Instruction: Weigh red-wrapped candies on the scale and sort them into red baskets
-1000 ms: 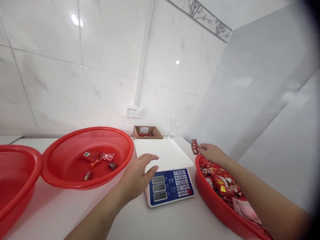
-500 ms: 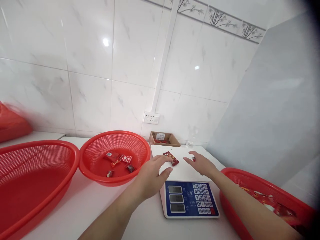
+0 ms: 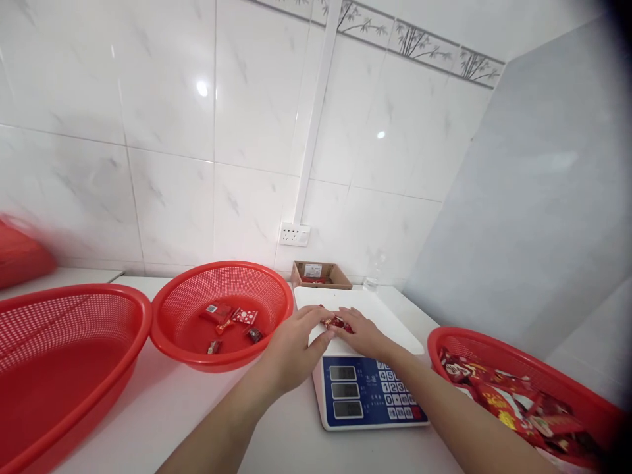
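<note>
A shiny dark red snack packet [image 3: 340, 322] is on the white pan [image 3: 385, 316] of a digital weighing scale, largely covered by my fingers. My left hand [image 3: 293, 342] curls in from the left, its thumb and fingertips closed on the packet's near side. From the right, my right hand [image 3: 364, 332] meets it, fingers bent down over the same packet. Whether a second small piece lies under the fingers I cannot tell. Below the hands is the scale's blue keypad panel [image 3: 370, 378], with my right forearm crossing its upper right corner.
A round red basket [image 3: 172, 339] at left holds several wrapped snacks. Another red basket [image 3: 133, 368] stands further left. The right-hand red basket [image 3: 439, 339] is filled with packets. Behind the scale are a cardboard box [image 3: 340, 276] and a clear plastic item [image 3: 372, 276].
My right hand has moved left from the pan's right side, bringing its fingers onto the packet beside my left hand. The view has shifted slightly, showing more of the right basket.
</note>
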### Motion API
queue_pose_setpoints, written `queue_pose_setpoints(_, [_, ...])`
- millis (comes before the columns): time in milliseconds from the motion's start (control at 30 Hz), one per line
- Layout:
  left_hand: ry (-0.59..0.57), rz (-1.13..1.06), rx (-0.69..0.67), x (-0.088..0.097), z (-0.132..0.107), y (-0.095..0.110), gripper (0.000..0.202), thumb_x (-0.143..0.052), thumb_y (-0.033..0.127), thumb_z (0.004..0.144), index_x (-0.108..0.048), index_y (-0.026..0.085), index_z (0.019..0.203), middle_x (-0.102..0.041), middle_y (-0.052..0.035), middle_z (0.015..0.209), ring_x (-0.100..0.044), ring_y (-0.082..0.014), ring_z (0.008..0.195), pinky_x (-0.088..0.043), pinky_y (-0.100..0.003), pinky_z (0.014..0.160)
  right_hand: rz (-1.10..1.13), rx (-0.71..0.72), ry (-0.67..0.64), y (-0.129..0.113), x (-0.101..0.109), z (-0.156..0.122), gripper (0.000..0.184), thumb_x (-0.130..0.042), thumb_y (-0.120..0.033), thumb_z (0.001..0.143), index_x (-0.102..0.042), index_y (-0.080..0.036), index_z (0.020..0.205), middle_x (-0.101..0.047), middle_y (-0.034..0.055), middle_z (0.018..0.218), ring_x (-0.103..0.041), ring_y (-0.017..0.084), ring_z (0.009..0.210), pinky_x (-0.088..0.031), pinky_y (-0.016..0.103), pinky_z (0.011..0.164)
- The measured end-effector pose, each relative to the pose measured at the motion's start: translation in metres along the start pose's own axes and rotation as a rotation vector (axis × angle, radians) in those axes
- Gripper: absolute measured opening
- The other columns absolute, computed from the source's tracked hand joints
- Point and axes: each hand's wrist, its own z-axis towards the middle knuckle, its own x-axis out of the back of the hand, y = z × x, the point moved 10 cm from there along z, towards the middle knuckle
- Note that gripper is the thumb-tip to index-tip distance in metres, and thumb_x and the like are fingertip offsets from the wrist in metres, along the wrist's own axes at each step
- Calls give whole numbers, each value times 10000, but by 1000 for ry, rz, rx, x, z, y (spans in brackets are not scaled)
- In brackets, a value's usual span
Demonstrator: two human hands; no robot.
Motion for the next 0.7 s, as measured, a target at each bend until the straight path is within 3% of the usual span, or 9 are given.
queue_pose_setpoints(133, [4, 20, 19, 1, 1, -3, 235, -465, 231, 886, -555, 234, 1103, -587, -25, 1141, -536, -179, 1064, -442, -329, 928, 54, -12, 53, 24, 34, -21, 574, -394, -526, 845, -442, -198, 1314, -375, 83, 1441, -267, 252, 1347, -263, 432, 1091])
queue_pose_setpoints(267, [-19, 17, 25, -3, 1, -6, 231, -450, 257, 896, -556, 238, 1100, -584, -30, 1153, -527, -192, 1094, -439, -345, 939, 53, -183, 145, 98, 80, -55, 524, -386, -467, 850, -452, -175, 1280, -494, 111, 1345, -475, 280, 1203, -401, 407, 994])
queue_pose_setpoints(333, [-38, 26, 25, -8, 1, -7, 231, -447, 261, 897, -556, 249, 1101, -579, -24, 1168, -500, -204, 1142, -431, -358, 954, 24, -279, 137, 138, 91, -76, 461, -388, -366, 852, -464, -157, 1256, -577, 120, 1249, -571, 260, 1084, -438, 381, 944])
queue_pose_setpoints(400, [-58, 40, 15, -14, 1, -7, 239, -444, 262, 896, -552, 262, 1110, -573, -17, 1186, -483, -213, 1169, -441, -362, 943, -5, -341, 90, 168, 90, -96, 410, -379, -272, 835, -508, -140, 1202, -623, 116, 1177, -605, 231, 1026, -456, 344, 913])
queue_pose_setpoints(500, [-81, 66, 9, -22, 0, -7, 253, -443, 283, 894, -547, 270, 1125, -572, -19, 1199, -514, -218, 1134, -482, -358, 889, -46, -376, -20, 196, 69, -124, 385, -465, -258, 776, -578, -172, 1134, -645, 85, 1155, -602, 225, 1043, -463, 319, 901])
queue_pose_setpoints(600, [-87, 99, 13, -24, 0, -7, 255, -447, 298, 890, -554, 264, 1118, -577, -24, 1201, -520, -222, 1133, -469, -386, 924, -117, -389, -104, 215, 47, -147, 525, -630, -215, 615, -601, -193, 1139, -577, 94, 1266, -530, 274, 1153, -419, 349, 959])
queue_pose_setpoints(700, [-85, 113, 18, -23, 0, -7, 256, -441, 299, 889, -557, 255, 1113, -580, -30, 1198, -529, -219, 1124, -470, -386, 931, -205, -415, -97, 236, 49, -165, 564, -639, -167, 563, -615, -198, 1126, -555, 126, 1284, -553, 315, 1113, -440, 399, 915])
